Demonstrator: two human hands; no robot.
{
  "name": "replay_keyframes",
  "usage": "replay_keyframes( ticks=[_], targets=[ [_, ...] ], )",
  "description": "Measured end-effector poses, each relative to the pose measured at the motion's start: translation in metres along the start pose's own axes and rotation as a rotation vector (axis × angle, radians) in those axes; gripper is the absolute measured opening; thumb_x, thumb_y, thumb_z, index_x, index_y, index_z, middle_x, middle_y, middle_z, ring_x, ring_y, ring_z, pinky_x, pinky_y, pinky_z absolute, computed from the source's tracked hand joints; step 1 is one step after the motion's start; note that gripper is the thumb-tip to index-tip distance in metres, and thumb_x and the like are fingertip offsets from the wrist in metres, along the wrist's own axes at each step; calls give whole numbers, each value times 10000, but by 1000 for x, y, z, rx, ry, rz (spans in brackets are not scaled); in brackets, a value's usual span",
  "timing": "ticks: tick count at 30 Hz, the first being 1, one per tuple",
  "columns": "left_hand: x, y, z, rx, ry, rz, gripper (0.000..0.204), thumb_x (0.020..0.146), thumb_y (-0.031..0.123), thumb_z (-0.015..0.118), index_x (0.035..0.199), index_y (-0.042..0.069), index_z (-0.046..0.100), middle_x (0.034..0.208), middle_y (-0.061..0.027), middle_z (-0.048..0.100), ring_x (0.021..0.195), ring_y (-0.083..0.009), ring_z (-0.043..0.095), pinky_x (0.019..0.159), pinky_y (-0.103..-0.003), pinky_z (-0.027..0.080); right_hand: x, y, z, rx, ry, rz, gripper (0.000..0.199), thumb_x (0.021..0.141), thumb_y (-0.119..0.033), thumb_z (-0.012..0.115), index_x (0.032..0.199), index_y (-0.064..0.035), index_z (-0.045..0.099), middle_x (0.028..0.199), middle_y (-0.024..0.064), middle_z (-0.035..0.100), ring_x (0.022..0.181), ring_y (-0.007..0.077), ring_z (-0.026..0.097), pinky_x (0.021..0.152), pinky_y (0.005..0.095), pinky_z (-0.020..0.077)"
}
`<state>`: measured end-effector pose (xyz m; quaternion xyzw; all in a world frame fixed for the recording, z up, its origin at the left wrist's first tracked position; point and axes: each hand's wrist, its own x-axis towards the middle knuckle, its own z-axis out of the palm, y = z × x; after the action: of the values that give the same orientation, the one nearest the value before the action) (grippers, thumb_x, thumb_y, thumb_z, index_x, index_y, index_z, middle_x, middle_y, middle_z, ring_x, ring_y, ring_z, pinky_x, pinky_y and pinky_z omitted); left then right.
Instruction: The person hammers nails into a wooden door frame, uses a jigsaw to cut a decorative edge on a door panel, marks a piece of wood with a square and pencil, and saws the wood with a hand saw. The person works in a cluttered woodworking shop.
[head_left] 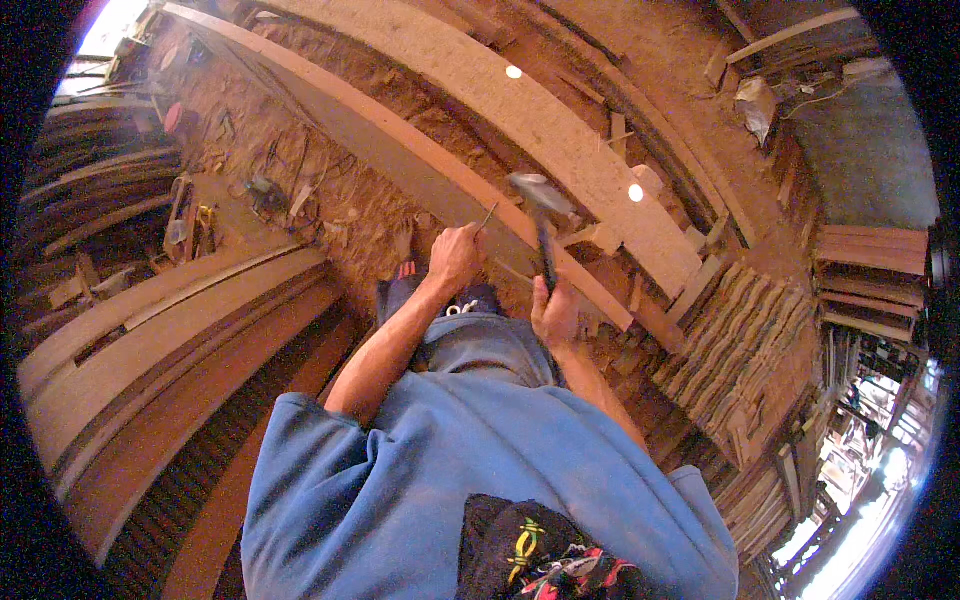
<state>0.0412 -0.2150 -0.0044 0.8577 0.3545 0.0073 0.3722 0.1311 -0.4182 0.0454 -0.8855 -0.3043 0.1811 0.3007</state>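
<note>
My right hand (556,312) is closed round the dark handle of a hammer (546,245). The hammer's grey head, smeared by motion, is raised near a long plank standing on edge (420,165). My left hand (456,256) is a fist round a thin, nail-like metal rod (488,216). The rod's upper end sticks out past the fingers, close to the plank's top edge. Where its lower end rests is hidden by the hand. Beyond the plank lies a wide, dusty board (540,110), with small wood offcuts (597,238) near its right end.
Curved boards (180,330) are stacked on the left. A power tool with a cord (265,195) lies on the sawdust-covered ground. On the right are rough slabs (735,350), stacked planks (872,250) and a grey sheet (860,150). Bright daylight enters at lower right.
</note>
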Motion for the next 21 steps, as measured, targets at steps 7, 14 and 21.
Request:
replay_keyframes(
  ticks=[7, 14, 21],
  targets=[
    [0, 8, -4, -21, -54, -5, 196, 890, 174, 603, 912, -1, 688, 872, -270, 682, 842, -460, 667, 767, -543, 523, 9, 26, -12, 81, -152, 84, 616, 1035, -427, 484, 1429, 45, 449, 1373, 316, 544, 1274, 488, 509, 1097, 500, 393],
    [-2, -1, -8, -321, 78, -78, 265, 956, 226, 591, 1022, -4, 705, 942, -257, 689, 900, -438, 670, 791, -494, 525, -14, 12, -28, 156, 99, -95, 523, 1043, -405, 480, 1338, 24, 520, 1201, 261, 625, 1120, 446, 586, 968, 460, 449],
    [-2, -10, 9, -158, 50, 1, 272, 965, 232, 581, 1026, 0, 707, 912, -261, 690, 887, -457, 667, 795, -517, 522, -29, 29, -21, 203, -119, 149, 640, 1041, -445, 462, 1418, 72, 454, 1439, 292, 502, 1351, 451, 456, 1149, 451, 339]
  ],
)
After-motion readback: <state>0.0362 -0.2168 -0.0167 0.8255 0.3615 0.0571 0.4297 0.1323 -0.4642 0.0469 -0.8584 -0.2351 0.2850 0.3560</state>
